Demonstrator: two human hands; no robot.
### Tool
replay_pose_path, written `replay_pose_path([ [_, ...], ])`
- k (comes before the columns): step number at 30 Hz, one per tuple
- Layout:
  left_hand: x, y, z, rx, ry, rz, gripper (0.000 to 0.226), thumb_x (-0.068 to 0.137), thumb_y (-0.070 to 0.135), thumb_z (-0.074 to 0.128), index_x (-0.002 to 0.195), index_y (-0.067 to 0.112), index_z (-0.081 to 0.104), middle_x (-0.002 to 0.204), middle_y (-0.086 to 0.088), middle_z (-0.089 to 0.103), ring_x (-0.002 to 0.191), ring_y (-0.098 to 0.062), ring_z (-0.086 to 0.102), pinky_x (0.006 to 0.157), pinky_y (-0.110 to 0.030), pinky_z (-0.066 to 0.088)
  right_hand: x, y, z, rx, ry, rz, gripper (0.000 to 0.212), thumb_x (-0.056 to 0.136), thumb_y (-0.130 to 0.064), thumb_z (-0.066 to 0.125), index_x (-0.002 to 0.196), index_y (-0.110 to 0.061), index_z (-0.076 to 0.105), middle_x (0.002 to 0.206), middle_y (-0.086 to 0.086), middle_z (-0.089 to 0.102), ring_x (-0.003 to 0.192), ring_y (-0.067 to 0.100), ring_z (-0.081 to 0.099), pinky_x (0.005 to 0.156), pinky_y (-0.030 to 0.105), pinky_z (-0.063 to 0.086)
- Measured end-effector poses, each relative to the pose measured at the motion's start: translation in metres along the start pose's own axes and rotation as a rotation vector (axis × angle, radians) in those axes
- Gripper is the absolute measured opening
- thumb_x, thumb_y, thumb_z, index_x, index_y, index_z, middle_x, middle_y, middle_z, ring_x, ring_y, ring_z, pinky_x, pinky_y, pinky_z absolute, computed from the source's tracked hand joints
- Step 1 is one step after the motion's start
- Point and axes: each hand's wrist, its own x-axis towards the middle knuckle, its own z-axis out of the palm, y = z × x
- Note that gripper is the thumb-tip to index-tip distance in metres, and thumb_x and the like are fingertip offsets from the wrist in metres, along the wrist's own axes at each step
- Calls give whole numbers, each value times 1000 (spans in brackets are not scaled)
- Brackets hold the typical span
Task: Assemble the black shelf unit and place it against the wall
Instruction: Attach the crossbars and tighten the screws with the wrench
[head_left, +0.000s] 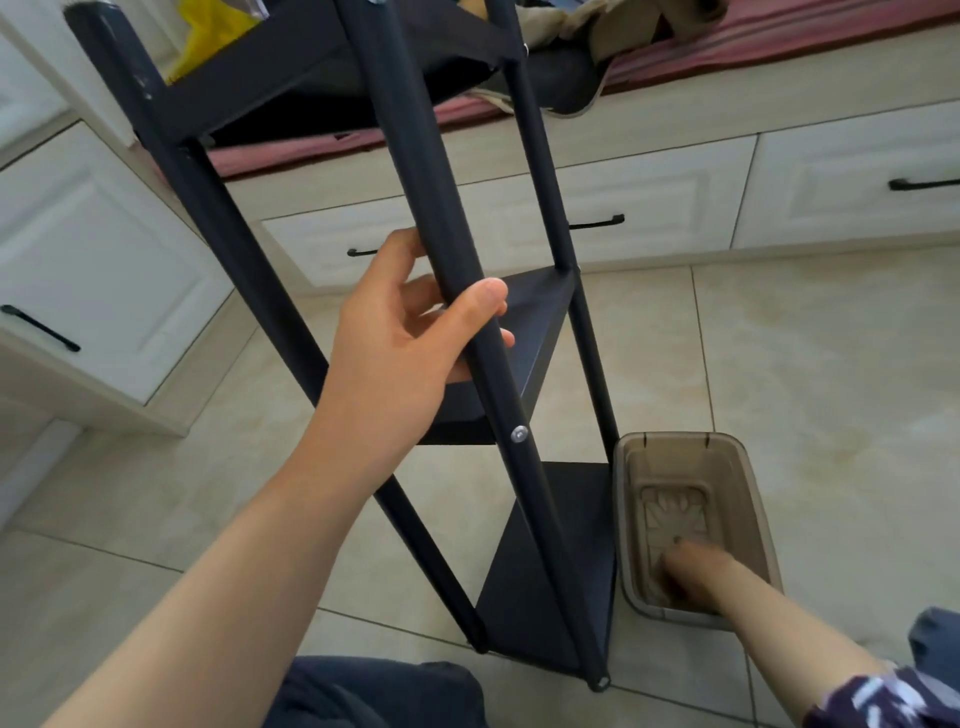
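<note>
The black shelf unit (540, 332) stands on the tiled floor right in front of me, with three triangular shelves between round black poles. My left hand (410, 343) grips the nearest pole (415, 171) just above the middle shelf, fingers and thumb curled round it. A silver screw head (519, 433) shows on that pole below the hand. My right hand (688, 574) reaches down into a translucent brown plastic bin (623, 525) beside the shelf's foot; it is blurred, and its fingers are hidden low in the bin.
White cabinets with black handles (597, 222) run along the back and left. A bench with a red striped cushion (779, 57) holds dark and beige clothing. Something yellow (208, 36) lies behind the top shelf. Beige floor tiles (805, 364) spread to the right. My knees are at the bottom.
</note>
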Motion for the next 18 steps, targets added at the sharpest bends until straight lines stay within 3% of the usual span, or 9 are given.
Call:
replay_pose_path([
  [7, 4, -1, 1, 27, 25, 8, 21, 95, 16, 66, 112, 23, 57, 87, -1, 73, 78, -16, 75, 63, -24, 60, 5, -4, -8, -111, 31, -72, 37, 101, -12, 47, 137, -7, 52, 143, 15, 51, 130, 29, 52, 104, 34, 42],
  [18, 3, -3, -2, 27, 6, 27, 21, 96, 15, 64, 115, 18, 55, 89, -2, 71, 78, -16, 75, 64, -24, 60, -5, -3, -32, -91, 114, -49, 34, 103, -19, 41, 134, -12, 52, 140, 13, 53, 125, 28, 54, 101, 33, 42],
])
